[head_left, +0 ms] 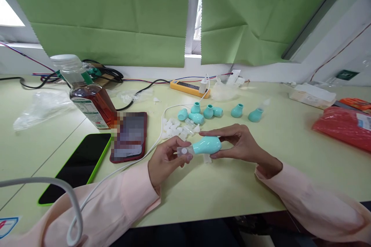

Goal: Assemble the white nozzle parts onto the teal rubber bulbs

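My left hand [171,158] pinches a translucent plastic fitting [184,151] between thumb and fingers. The fitting meets the narrow neck of a shiny turquoise squeeze bulb [209,145], which lies sideways. Around the bulb's rounded end, the thumb and fingers of my right hand [239,142] are closed. A small translucent piece [207,158] shows just below the bulb. Beyond my hands sits a heap of small white plastic tips [174,128]. Several loose turquoise bulbs [196,118] are grouped behind it. Farther right, one bulb [255,115] carries a clear nozzle.
To the left are a green-edged phone [78,164], a red-cased phone [130,137] and a bottle of amber liquid [92,102]. A white cable [158,139] crosses the table. A yellow power strip [185,88] lies at the back, a red plastic package [342,125] at the right.
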`<state>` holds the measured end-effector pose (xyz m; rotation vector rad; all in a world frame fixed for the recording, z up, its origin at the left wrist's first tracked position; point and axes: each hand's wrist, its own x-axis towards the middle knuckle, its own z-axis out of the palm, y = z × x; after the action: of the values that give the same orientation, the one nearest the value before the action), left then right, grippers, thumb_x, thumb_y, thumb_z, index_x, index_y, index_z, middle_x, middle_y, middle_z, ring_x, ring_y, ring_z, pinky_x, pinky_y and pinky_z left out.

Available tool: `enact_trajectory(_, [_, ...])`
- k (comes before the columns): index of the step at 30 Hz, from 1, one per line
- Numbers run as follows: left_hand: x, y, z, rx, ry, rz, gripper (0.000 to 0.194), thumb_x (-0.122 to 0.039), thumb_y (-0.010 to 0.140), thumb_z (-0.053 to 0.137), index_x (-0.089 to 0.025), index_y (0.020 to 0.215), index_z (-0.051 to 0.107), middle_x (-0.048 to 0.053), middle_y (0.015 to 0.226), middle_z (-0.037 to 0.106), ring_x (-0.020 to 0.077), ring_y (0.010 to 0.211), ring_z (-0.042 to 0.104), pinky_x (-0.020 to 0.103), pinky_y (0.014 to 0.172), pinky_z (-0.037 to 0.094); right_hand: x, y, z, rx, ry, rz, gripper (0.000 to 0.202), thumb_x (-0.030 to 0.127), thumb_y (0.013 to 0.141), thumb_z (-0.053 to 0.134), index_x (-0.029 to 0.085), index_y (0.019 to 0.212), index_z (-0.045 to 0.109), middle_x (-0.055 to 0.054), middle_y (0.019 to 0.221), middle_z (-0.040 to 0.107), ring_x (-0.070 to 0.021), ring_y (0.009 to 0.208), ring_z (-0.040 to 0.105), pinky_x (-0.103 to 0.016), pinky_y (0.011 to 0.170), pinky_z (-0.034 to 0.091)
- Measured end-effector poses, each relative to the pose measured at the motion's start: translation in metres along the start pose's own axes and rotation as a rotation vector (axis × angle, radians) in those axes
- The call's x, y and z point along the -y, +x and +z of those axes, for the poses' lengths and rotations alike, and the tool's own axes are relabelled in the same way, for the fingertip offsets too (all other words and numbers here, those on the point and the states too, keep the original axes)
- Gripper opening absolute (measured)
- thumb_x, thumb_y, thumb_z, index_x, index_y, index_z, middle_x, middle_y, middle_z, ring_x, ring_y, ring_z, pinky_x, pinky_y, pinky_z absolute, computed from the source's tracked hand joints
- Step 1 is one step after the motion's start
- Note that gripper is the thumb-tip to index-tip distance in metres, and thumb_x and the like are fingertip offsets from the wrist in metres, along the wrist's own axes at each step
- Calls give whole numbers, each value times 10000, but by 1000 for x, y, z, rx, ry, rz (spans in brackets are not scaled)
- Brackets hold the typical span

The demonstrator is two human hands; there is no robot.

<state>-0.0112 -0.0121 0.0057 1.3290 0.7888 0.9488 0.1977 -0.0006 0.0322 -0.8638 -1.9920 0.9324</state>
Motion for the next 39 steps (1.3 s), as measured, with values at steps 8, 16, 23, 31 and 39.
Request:
enact_trajectory(8, [1,2,-3,20,-189,-26,282,-195,653,634,-171,679,355,-31,556,572,90,500,512,208,449,413,-4,-2,3,-22,-134,-213,569,156,527,728,310,1047,558,10,1030,602,-230,899,585,-343,745,522])
enact_trajectory(16, [2,4,-7,23,-194,-90,324,-226,600,681,-163,647,366,-30,501,563,77,419,479,200,382,406,-15,-3,11,-56,-143,-153,525,223,509,737,267,1011,590,-1,965,634,-209,824,610,-293,662,539])
enact_trajectory(23, [0,-1,-2,-33,-128,12,321,-202,567,702,-164,609,386,-33,532,557,101,468,509,210,385,413,-10,-3,18,-70,6,157,490,231,446,756,172,921,649,-24,814,678,-195,655,622,-250,534,538])
enact_trajectory(31, [3,-3,-2,-40,-75,60,256,-191,631,651,-156,601,399,-23,544,525,104,487,509,217,404,425,-9,-1,24,-73,380,418,421,143,435,752,165,846,664,-11,706,680,-147,577,618,-232,513,528])
enact_trajectory(39, [1,-6,0,-50,129,124,202,-207,643,630,-144,595,445,-6,572,498,101,504,489,217,425,431,-1,1,17,167,449,529,230,261,586,684,104,753,663,-28,556,648,-132,520,623,-194,495,522])
